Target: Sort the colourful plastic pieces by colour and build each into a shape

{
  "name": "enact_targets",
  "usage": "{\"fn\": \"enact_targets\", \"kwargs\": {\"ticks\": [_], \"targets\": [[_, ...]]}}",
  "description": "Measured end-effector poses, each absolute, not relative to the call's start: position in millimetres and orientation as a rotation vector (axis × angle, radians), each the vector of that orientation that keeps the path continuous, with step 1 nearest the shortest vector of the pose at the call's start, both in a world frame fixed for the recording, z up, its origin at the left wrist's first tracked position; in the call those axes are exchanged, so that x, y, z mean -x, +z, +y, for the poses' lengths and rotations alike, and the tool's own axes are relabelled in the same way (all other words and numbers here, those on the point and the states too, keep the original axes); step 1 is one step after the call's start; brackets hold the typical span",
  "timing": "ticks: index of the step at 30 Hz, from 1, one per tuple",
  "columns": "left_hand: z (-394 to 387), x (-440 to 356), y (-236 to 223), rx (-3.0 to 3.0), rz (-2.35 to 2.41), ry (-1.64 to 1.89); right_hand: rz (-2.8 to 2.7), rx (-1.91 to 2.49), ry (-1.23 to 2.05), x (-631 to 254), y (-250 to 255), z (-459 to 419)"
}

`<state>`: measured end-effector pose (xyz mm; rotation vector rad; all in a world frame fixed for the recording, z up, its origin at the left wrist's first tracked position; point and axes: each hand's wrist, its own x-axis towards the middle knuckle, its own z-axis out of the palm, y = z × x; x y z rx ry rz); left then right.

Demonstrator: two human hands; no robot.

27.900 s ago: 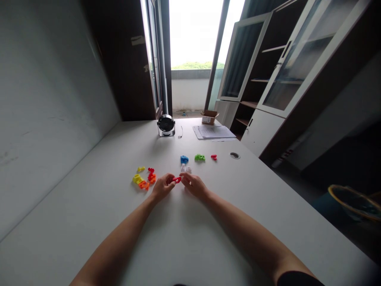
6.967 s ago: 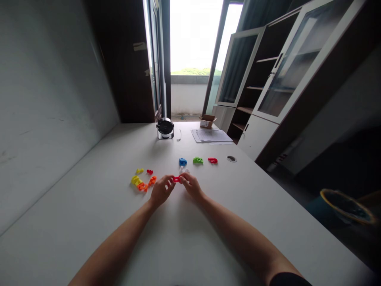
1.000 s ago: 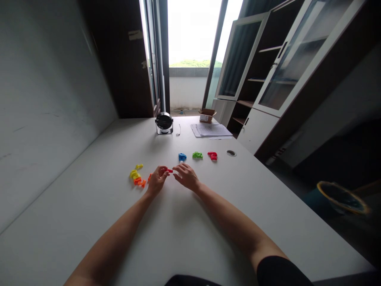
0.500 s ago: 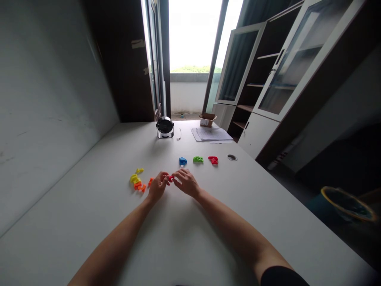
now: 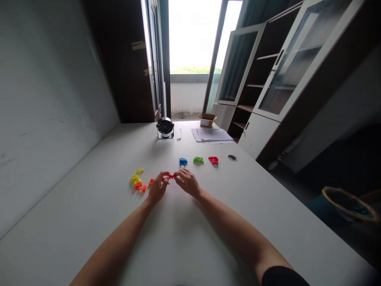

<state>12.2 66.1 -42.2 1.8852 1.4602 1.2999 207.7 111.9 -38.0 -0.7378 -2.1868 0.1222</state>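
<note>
"What are you seeing closest in?"
"A black fabric sleeve [image 5: 281, 276] is covering part of the right arm, and 2 bare forearms [image 5: 238, 224] are stretching forward over the smooth white surface [image 5: 175, 238]."

"And the hands?"
"The left hand [image 5: 158, 186] and the right hand [image 5: 188, 183] are facing each other, and a small, red, knobbly plastic piece [image 5: 172, 176] is sitting between their fingertips."

"How is each grip looking?"
"Narrow, both. The left grip is pinching the piece's left end; the right grip is holding its right end."

"What's lying beside the left hand?"
"Bright orange plastic pieces [image 5: 143, 188], with 1 partly hiding behind the hand. Angular yellow plastic pieces [image 5: 135, 178] are lying just beyond."

"Past the right hand?"
"White plastic pieces [image 5: 182, 167] are peeking out, mostly hidden. Farther on, 3 things are forming a row: a chunky blue plastic shape [image 5: 183, 161], a chunky green plastic shape [image 5: 198, 159] and a chunky red plastic shape [image 5: 213, 160]."

"And the far end?"
"Flat white paper sheets [image 5: 212, 135] are lying on the right, a round black device on a silver stand [image 5: 165, 128] is standing on the left, and an open brown cardboard box [image 5: 207, 120] is sitting behind the sheets."
</note>
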Motion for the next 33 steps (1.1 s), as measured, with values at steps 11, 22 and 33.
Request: {"fn": "enact_targets", "kwargs": {"ticks": [11,22,33], "targets": [[60.4,-14.3,-34.8,-2.207,1.442,1.282,-2.115,0.779,0.216,-207.5,-42.1,112.5],[57.9,-16.1,-29.5,-2.240,1.449,1.273,-2.117,0.758,0.269,-204.5,-39.4,109.4],[54.5,-18.1,-27.3,-2.320,1.490,1.247,-2.129,0.762,0.292,-203.8,-38.5,107.9]]}}
